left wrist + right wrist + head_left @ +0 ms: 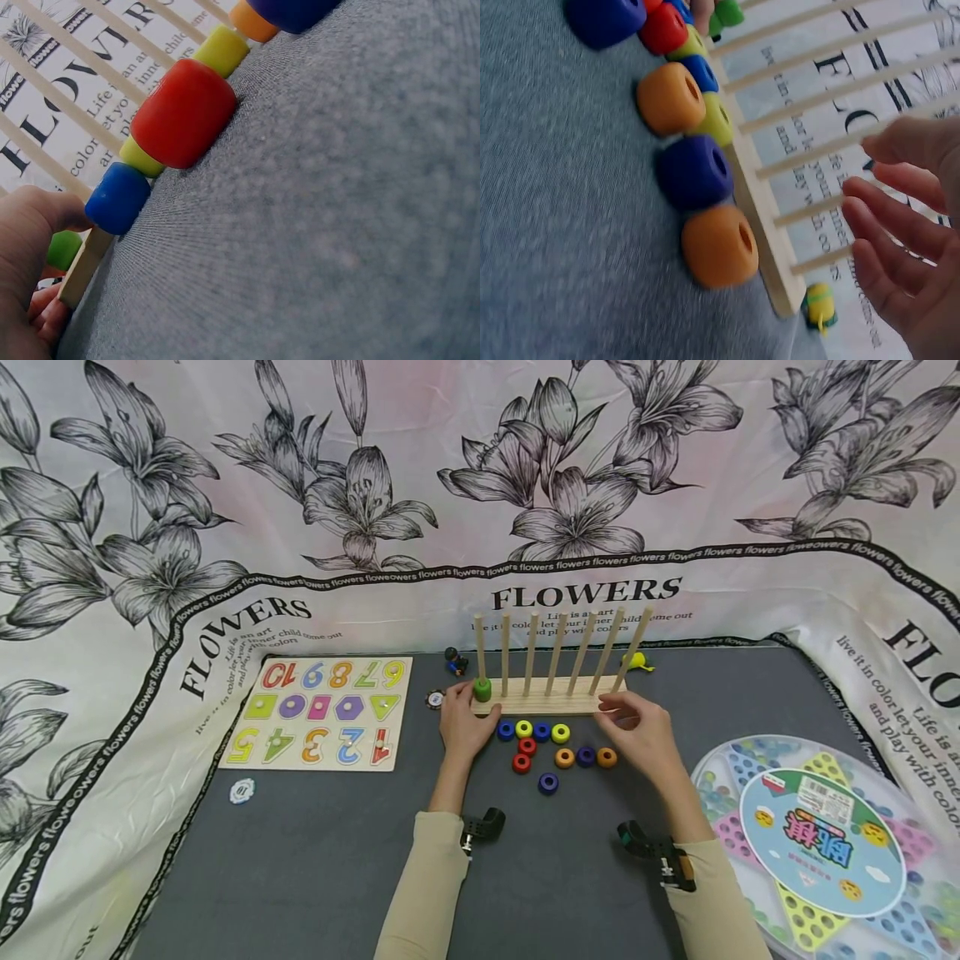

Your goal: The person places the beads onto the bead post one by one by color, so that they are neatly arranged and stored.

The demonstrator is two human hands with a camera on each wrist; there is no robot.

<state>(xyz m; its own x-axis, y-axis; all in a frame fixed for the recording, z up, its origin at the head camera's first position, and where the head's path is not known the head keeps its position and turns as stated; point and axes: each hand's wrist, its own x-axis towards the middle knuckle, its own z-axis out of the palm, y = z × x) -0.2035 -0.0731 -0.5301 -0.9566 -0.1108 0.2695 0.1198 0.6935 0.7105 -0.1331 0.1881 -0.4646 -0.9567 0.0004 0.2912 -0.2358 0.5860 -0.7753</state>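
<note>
A wooden peg rack (pixel 547 700) with a row of upright pegs stands at the back of the grey surface. At its left end my left hand (pixel 468 722) holds the base, thumb along the front and fingers round the end. A green bead (pixel 482 691) sits low on the leftmost peg, beside that hand. My right hand (pixel 639 727) is by the right end, its fingers loosely bent with nothing between them. Loose beads lie in front of the rack: blue (pixel 548 783), red (pixel 521 763), yellow (pixel 560 732) and orange (pixel 607 757). In the left wrist view, the thumb is right at a blue bead (pixel 118 198).
A number and shape board (pixel 315 714) lies to the left, with a pale round chip (pixel 242 791) below it. Behind the rack are a small dark figure (pixel 454 662) and a yellow-green toy (pixel 637 662). A round Chinese checkers set (pixel 825 843) fills the right side.
</note>
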